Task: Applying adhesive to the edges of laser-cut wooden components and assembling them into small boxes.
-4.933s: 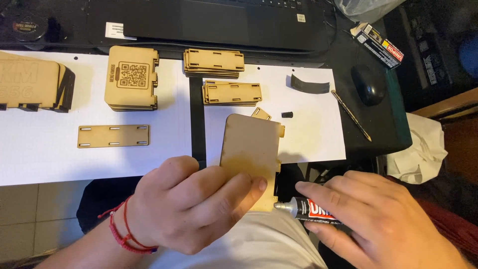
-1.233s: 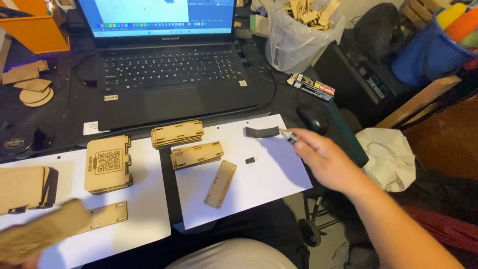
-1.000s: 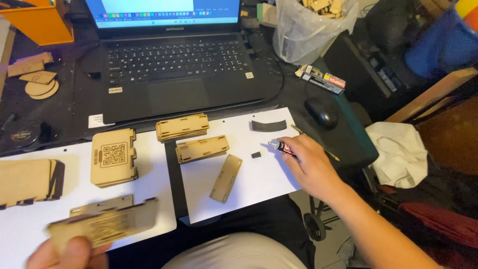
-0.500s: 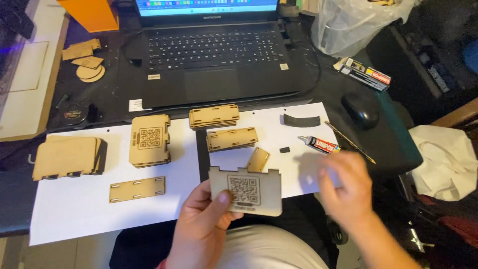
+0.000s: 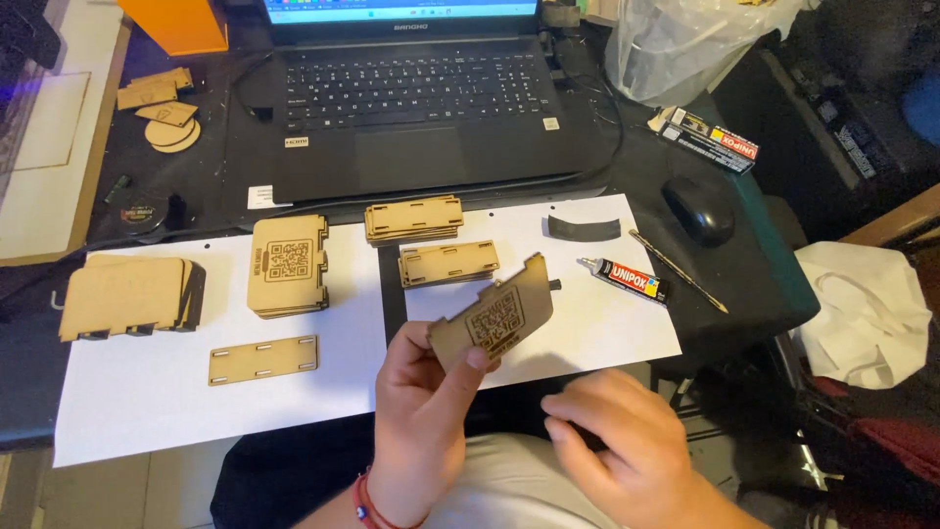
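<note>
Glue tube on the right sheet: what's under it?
The glue tube lies on the right white paper sheet, which covers the dark desk. Whatever sits beneath the sheet there is hidden. Left hand holds an engraved wooden panel nearby.

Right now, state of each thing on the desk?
Engraved panel: held up, tilted, in left hand.
Right hand: empty, low by the lap.
Glue tube: lying flat on paper.
Laptop: open, screen lit.
Slotted strip: flat on paper.
Mouse: untouched.
</note>
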